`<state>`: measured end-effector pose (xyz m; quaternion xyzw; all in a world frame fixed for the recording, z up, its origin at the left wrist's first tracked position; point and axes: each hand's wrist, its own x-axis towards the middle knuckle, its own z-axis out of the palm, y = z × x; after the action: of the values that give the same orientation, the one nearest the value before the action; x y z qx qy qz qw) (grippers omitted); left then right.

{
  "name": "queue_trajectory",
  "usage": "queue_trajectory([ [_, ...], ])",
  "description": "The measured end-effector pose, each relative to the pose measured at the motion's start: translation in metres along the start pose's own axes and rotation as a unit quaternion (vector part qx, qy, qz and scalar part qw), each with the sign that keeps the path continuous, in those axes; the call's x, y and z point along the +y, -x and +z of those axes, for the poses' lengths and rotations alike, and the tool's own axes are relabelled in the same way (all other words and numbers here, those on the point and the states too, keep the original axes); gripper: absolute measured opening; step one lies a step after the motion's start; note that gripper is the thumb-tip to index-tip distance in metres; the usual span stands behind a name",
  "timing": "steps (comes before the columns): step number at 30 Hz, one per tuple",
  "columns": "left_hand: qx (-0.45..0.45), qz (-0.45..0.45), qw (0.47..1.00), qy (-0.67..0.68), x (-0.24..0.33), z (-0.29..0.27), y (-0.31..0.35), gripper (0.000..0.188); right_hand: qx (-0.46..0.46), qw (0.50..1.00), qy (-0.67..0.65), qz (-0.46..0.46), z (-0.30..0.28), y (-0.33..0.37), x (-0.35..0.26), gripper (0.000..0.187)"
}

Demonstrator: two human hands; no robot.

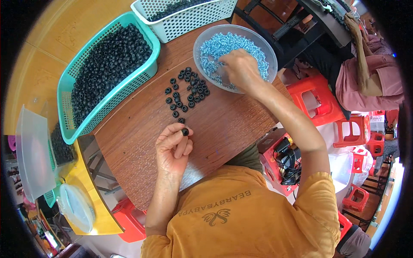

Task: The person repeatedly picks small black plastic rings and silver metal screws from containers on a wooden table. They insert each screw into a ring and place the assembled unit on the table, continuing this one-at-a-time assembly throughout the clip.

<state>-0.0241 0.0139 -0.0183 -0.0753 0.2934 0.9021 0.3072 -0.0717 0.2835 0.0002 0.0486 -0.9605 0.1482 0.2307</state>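
Note:
A small round black piece with a hole in its top (185, 132) is pinched between the thumb and fingers of my left hand (174, 144), just above the near part of the brown table. My right hand (241, 69) reaches into a round translucent bowl (272, 64) of small shiny light-blue pieces (234, 42). Its fingers are bent together down among them, and what they grip is hidden. Several loose black pieces (200, 88) like the one I hold lie on the tabletop (137, 146) between my hands, some in a short line.
A teal basket (155, 56) full of black pieces stands at the left, beside a white basket (189, 23). A translucent lid or tub (34, 150) is at the far left. Red stools (316, 99) and a seated person in pink (372, 79) are at the right.

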Motion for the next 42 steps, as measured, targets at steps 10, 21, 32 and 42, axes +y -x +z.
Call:
queue_trajectory([
  [10,-0.029,-0.002,1.0,-0.009,0.001,0.0,-0.001,0.014,-0.132,0.979,-0.152,0.043,-0.014,-0.019,-0.008,0.015],
  [21,-0.028,-0.013,0.999,-0.01,0.002,0.0,-0.002,0.014,-0.066,0.989,-0.113,0.071,-0.018,-0.017,0.01,0.015],
  [32,-0.023,-0.02,1.0,-0.001,0.002,-0.003,-0.004,0.015,-0.05,0.994,0.05,-0.082,0.009,-0.034,0.011,0.018],
  [42,-0.017,-0.021,1.0,-0.015,0.003,-0.001,-0.003,0.015,-0.125,0.979,0.098,-0.124,0.024,-0.047,0.01,0.014],
])
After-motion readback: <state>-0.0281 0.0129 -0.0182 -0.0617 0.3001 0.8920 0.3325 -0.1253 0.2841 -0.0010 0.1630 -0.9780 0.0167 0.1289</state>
